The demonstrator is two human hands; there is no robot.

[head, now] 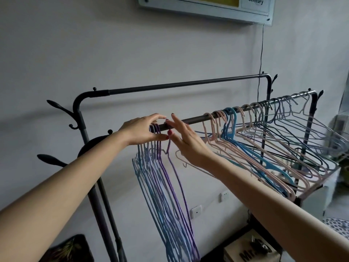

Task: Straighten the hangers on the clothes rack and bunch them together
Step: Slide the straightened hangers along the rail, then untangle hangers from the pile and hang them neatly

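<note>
Reaching: both bare hands stretching up to the front rail (196,119) of the black clothes rack (79,118), meeting near its left end.
Left hand (140,130): curling over the rail, grip clamping on the hooks of the bunched hangers, thumb pressing from below, fingers (158,116) arching over the top.
Right hand (184,139): hovering just beside the left, grip spreading apart, fingers pointing up past the rail, thumb tip touching the neck of 1 purple hanger (174,173).
Bunched hangers (160,195): hanging packed together at the left part of the rail, blue and purple wire shapes dangling straight down, hooks gathering under the left palm.
Purple hanger: hanging at the right edge of the bunch, hook hiding behind the thumbs.
Loose hangers (264,144): sitting spread along the right half of the rail, pink, blue, grey and dark ones tilting and overlapping, well apart from the bunch.
Bare stretch: lying between the right hand and the first pink hook.
Back rail (179,85): running higher and behind, carrying no hangers.
Side hooks (56,106): sticking out from the left post.
Wall sockets (196,211): showing low on the white wall behind the bunch.
Cardboard box (251,250): resting low at the rack's foot.
</note>
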